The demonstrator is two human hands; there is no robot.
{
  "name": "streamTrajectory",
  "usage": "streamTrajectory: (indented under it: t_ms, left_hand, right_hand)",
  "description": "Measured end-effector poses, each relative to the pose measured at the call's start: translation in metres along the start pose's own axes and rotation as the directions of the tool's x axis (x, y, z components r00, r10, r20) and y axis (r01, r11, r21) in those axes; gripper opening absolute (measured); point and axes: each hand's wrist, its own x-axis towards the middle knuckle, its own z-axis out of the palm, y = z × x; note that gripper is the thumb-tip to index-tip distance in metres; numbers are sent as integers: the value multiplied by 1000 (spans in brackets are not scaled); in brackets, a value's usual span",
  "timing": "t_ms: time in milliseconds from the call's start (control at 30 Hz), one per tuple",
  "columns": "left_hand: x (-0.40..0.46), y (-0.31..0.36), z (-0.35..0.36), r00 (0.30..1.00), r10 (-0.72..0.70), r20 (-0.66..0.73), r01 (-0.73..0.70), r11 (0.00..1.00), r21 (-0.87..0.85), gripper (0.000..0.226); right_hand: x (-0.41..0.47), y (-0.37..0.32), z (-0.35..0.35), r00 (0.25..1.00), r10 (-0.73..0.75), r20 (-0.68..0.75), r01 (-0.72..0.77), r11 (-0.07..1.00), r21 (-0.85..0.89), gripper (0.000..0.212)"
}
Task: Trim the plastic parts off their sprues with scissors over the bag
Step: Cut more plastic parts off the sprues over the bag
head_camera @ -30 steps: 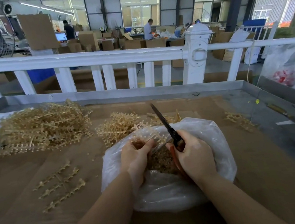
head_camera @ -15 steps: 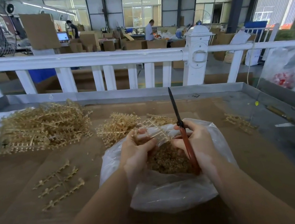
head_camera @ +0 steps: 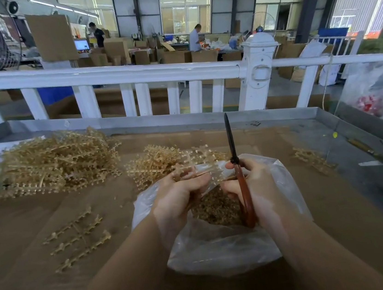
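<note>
A clear plastic bag (head_camera: 222,249) lies open on the cardboard-covered table, with a heap of tan trimmed parts (head_camera: 215,207) inside. Over its mouth my left hand (head_camera: 177,194) holds a tan sprue (head_camera: 200,165) with small parts along it. My right hand (head_camera: 258,185) grips scissors (head_camera: 239,175) with a red-brown handle; the dark blades are together and point straight up, away from me. My right fingertips also touch the sprue's near end.
A big pile of tan sprues (head_camera: 52,162) lies at the far left, a smaller pile (head_camera: 159,163) just behind the bag. Three loose sprues (head_camera: 76,236) lie at the left, a few more (head_camera: 312,159) at the right. A white railing (head_camera: 128,73) borders the table's far side.
The scissors swung from leaning left to pointing straight up. Both hands rose out of the bag, and the left hand lifted the sprue higher above the bag's mouth.
</note>
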Motion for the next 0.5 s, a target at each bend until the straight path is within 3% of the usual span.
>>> streamTrajectory:
  t_ms: [200, 500]
  left_hand:
    - [-2, 1, 2, 996, -83, 37, 83, 997, -1, 16]
    - [8, -4, -2, 995, -86, -58, 91, 992, 90, 16]
  right_hand:
    - [-6, -6, 6, 998, -10, 62, 8, 999, 35, 40]
    - [-9, -7, 10, 990, -73, 117, 67, 996, 57, 39]
